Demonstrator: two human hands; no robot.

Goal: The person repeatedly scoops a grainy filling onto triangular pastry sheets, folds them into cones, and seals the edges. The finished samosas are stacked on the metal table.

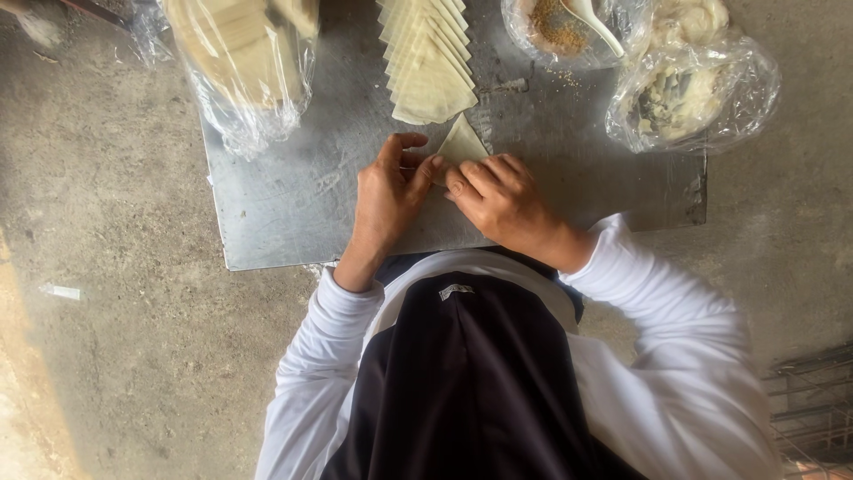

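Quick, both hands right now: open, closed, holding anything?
Left hand: fingers curled, pinching the edge of the triangular pastry wrapper on the metal tray.
Right hand: fingers bent, pressing the same wrapper.

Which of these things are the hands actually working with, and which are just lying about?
In use: left hand, right hand, folded pastry triangle, metal tray.

Lying about: stack of triangles, bag of pastry sheets, filling bowl with spoon, bag of dough.

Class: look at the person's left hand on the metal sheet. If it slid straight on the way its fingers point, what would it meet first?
The left hand points up and slightly right. It already touches the folded pastry triangle; beyond that, likely the row of stacked triangles.
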